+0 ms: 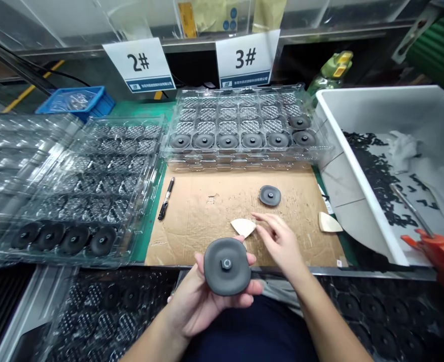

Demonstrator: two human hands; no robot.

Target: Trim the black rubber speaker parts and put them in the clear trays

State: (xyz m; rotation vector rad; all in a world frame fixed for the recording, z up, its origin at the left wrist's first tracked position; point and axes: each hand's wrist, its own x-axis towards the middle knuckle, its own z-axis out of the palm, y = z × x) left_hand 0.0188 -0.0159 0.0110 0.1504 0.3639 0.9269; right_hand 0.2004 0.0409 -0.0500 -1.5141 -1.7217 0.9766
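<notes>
My left hand (201,296) grips a dark grey rounded disc (226,265) with a small hub in its middle, held up near the table's front edge. My right hand (280,241) hovers just right of the disc, fingers spread and holding nothing, its fingertips close to a white wedge-shaped piece (243,227) on the cardboard mat (192,221). A second grey disc (269,195) lies flat on the mat farther back.
A clear tray (244,125) with discs in its front row stands behind the mat. More clear trays (86,191) with discs are at left. A black pen (165,199), another white wedge (329,222), a white bin (357,191) of black scraps and orange-handled pliers (433,244) are at right.
</notes>
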